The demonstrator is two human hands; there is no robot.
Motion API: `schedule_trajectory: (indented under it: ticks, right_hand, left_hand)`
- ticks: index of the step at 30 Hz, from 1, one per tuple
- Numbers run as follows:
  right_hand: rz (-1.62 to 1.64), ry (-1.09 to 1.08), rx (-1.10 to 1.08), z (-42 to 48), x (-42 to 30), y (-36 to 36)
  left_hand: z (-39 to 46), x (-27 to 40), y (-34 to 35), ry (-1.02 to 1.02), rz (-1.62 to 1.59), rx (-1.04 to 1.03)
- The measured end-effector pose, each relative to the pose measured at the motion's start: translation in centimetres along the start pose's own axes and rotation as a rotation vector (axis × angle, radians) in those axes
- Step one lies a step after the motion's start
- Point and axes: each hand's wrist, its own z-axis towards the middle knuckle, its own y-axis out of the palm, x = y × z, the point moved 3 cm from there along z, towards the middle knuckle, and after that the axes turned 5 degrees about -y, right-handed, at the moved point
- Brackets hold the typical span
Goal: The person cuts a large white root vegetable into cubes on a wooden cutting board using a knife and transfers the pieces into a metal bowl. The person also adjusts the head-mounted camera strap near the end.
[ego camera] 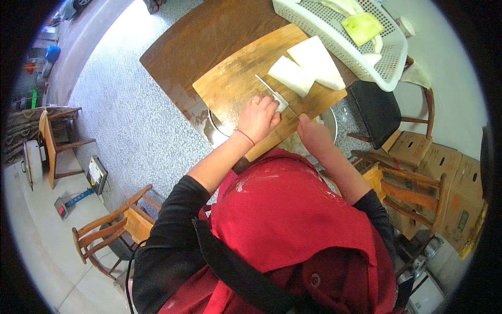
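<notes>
My left hand (259, 117) presses a small pale piece of gourd or melon (281, 103) against the wooden cutting board (235, 78). My right hand (313, 135) grips a kitchen knife (270, 88), its blade standing on edge right beside that piece, just to the right of my left fingers. Two larger pale pieces (292, 76) (319, 62) lie close together on the board, beyond the knife. Under the board's near edge a round metal basin (336, 123) partly shows; the board hides most of it, and its contents are hard to make out.
A brown wooden table (184, 43) carries the board. At its far right stands a white perforated plastic basket (398, 68) with green and pale pieces inside. A black-covered chair (374, 112) and cardboard boxes (443, 165) are to the right; wooden chairs (113, 231) stand at the lower left.
</notes>
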Motion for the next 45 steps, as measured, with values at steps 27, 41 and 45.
schedule_trajectory:
  ticks: [27,41,45]
  right_hand:
    - [-0.047,0.020,-0.118,-1.0,-2.4,0.3]
    - [0.049,-0.012,-0.139,-2.0,-3.0,-1.5]
    - [0.020,-0.003,-0.063,0.3,-2.8,1.2]
  left_hand:
    - [-1.0,-0.5,0.2,-0.111,-0.079,0.004]
    - [-1.4,-0.9,0.0,-0.046,-0.120,0.048]
    - [-1.5,-1.0,0.0,-0.046,-0.104,0.057]
